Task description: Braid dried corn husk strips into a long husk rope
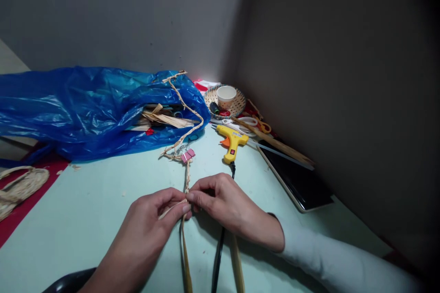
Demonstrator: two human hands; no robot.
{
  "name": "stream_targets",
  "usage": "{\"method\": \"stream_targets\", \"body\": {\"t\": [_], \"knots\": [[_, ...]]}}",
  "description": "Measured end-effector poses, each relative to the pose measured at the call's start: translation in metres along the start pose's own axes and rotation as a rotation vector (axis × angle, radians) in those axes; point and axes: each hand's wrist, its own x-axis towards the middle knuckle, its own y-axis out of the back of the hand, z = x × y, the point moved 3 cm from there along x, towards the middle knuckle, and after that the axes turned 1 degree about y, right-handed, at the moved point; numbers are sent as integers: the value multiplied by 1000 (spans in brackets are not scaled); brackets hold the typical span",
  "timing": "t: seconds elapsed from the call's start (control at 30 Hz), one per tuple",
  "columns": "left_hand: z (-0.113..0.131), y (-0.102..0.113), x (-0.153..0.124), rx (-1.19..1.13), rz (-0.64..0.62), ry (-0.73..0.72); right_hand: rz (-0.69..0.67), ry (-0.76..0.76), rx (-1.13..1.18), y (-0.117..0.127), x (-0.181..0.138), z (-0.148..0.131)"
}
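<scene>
My left hand (151,222) and my right hand (225,203) meet over the pale green table (96,201), both pinching the same braided straw cord (187,178) at its unfinished end. Loose flat straw strips (185,256) trail from my fingers toward me. The finished braid runs away from my hands, passes a pink binder clip (188,155), then curves up over a blue plastic bag (85,110). A black cable (218,256) runs under my right hand.
A yellow glue gun (232,141) lies just beyond my hands. Behind it sit a small woven basket (240,100) with a white cup (226,96), scissors (256,123) and a dark tablet (299,178). The blue bag holds straw strips. Coiled straw (20,187) lies far left.
</scene>
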Motion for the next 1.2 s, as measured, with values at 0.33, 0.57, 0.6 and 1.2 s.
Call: {"method": "stream_targets", "body": {"t": [0.33,0.57,0.6,1.2], "knots": [[0,5,4,134,9,10,74,-32,49,-3,-4,4],[7,3,-3,285,41,-38,0,-11,163,-5,-1,6],[7,3,-3,272,31,-35,6,-25,149,-5,-1,6],[-1,8,12,-116,-162,139,-68,51,22,7,0,4]]}}
